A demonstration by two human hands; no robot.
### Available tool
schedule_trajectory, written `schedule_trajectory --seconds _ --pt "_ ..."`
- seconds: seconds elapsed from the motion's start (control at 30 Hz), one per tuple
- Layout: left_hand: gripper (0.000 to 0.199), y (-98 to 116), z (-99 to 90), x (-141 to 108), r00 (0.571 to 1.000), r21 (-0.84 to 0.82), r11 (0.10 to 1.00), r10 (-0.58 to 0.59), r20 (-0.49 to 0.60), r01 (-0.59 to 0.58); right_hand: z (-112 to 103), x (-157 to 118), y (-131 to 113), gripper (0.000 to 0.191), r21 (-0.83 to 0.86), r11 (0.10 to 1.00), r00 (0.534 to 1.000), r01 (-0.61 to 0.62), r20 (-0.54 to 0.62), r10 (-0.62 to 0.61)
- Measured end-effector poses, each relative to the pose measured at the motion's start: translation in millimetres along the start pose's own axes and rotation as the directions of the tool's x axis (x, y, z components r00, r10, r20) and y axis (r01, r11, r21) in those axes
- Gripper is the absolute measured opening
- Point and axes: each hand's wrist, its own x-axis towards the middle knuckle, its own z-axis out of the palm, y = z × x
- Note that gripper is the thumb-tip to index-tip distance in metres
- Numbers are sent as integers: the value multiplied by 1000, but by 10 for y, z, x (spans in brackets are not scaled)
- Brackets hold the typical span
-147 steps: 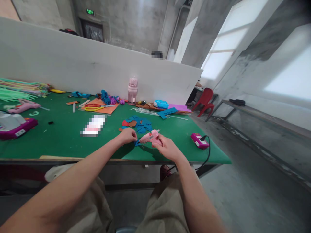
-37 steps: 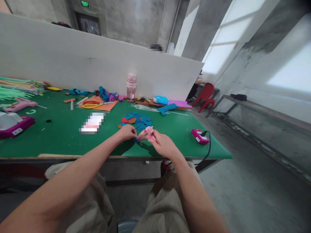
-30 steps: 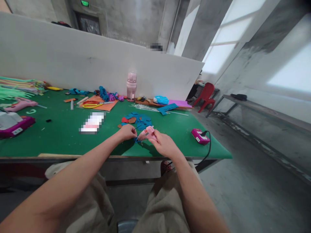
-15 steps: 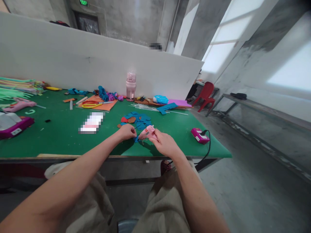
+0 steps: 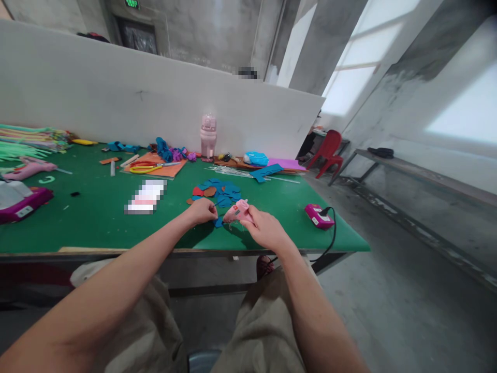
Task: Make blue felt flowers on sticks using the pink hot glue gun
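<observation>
Pointing a glue gun [image 5: 238, 211] at a blue piece [image 5: 218, 223]
The right hand [image 5: 264, 227] grasps the glue gun; the left hand [image 5: 201, 211] seems to pinch the blue piece at the near tabletop [image 5: 97, 228]. A leftward slip may burn the left hand.

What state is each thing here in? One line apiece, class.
left hand: pinched, blue piece at its fingertips
right hand: closed around glue gun
glue gun: held, nozzle toward blue piece
other glue gun: lying down
scissors: lying flat
bottle: upright
right socket: plug in
chair: upright
exit sign: lit
</observation>
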Motion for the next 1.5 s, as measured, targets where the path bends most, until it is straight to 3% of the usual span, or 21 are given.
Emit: schedule_trajectory --seconds 0.47,0.63,0.73,0.8,0.87,0.93,0.97,1.03,1.23,1.4,1.5 --pt "10 4 -4 -13 1000 -89 996 -18 -8 17 22 0 36 28 36 999 1000 -11 -18 11" --pt "6 -1 7 -26 999 -194 980 -43 13 45 59 36 137 25 261 965 996 17 -84 5" --pt "13 8 -19 -58 997 -268 960 -69 41 78 68 56 215 30 599 801 998 -22 -34 53" --pt "19 22 -71 -85 992 -383 917 -78 95 109 68 66 282 34 828 557 997 -70 34 74" --pt "27 42 -150 -114 980 -596 787 -58 189 162 71 84 381 34 948 309 996 -74 52 79" --pt "34 65 -247 -152 975 -743 646 -13 220 176 85 124 519 33 975 219 992 -42 15 124" --pt "36 77 -297 -175 976 -782 599 7 220 172 97 154 600 32 968 250 984 -38 -8 179" --pt "37 97 -390 -228 975 -824 544 42 219 162 130 232 768 29 901 417 935 -124 -35 353" --pt "34 142 -558 -393 983 -847 522 74 167 105 267 429 1057 24 744 592 822 -309 -105 560" --pt "33 223 -606 -507 992 -823 566 71 102 45 254 405 956 20 583 699 774 -414 -178 607" --pt "31 285 -608 -564 999 -756 655 35 33 2 163 333 681 32 458 795 732 -397 -364 576"
